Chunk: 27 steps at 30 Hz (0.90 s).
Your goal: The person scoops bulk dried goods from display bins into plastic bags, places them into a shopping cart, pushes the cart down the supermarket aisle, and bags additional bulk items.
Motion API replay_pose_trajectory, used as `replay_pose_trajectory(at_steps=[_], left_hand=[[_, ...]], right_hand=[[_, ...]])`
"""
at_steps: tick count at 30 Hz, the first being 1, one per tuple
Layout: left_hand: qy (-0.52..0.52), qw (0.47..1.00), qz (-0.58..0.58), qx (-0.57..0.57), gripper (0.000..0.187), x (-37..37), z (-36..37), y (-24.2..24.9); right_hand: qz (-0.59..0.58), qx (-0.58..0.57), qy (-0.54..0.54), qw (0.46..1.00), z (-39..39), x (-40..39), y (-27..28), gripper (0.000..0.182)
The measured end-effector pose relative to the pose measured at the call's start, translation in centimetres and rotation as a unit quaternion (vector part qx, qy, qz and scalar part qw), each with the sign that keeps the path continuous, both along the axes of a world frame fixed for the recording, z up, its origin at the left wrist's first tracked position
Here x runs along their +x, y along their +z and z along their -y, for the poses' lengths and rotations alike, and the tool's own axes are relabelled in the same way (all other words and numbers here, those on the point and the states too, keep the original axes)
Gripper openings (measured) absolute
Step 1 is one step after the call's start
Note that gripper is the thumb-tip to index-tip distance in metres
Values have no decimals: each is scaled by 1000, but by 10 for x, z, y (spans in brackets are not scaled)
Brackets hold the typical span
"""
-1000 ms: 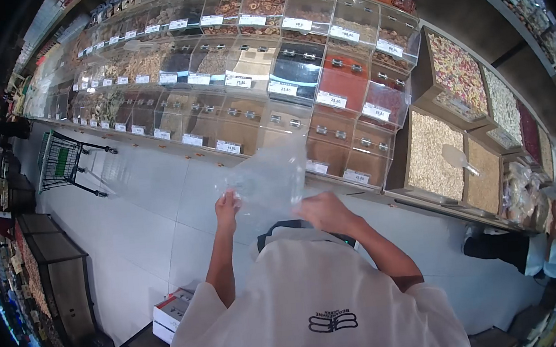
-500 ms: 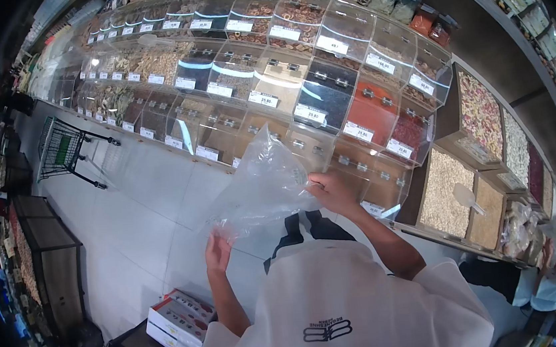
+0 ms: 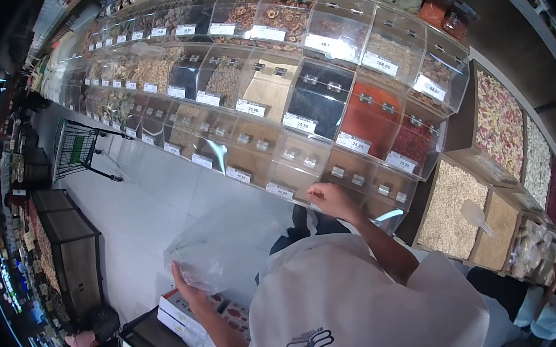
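Note:
A large clear plastic bag (image 3: 208,250) hangs low at left, spread out over the pale floor. My left hand (image 3: 187,282) is closed on its lower left edge. Farther right, my right hand (image 3: 330,198) is held with curled fingers in front of the lowest row of clear-lidded bins (image 3: 294,172). I cannot tell whether anything is pinched in those fingers. Near that hand are a bin of red powder (image 3: 367,111) and a bin of black grains (image 3: 318,106), each with a white price tag.
Rows of tagged bins curve across the back. Right of them, an open bin of pale flakes (image 3: 450,204) stands beside a scoop (image 3: 476,216). A shopping cart (image 3: 75,149) stands on the left. Behind my left arm is a white and red box (image 3: 178,320). Another person's clothing (image 3: 549,314) shows lower right.
The bag and my left hand have moved down and left. My right hand, earlier closed on the bag's right side, is now apart from the bag's visible bulk, near the bins. The view has shifted slightly.

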<state>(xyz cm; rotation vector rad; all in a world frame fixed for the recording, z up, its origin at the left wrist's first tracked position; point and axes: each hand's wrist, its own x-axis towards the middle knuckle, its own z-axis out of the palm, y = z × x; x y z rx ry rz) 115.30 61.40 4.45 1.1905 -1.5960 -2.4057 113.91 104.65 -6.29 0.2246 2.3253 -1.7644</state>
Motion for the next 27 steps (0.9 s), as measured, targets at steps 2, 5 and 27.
replay_pose_trajectory(at_steps=[2,5,27], left_hand=[[-14,998,-20,-57,42,-2,-20,14],[-20,992,-9,-123,28,-5,-48,-8],[-403,892,28,-202,16,-123,5,-24]], right_hand=[[-19,-72,17,997,8,1,-3,16],[-25,-148,161,975,35,-14,39,24],[-78,-131,27,988,169,-92,36,15]])
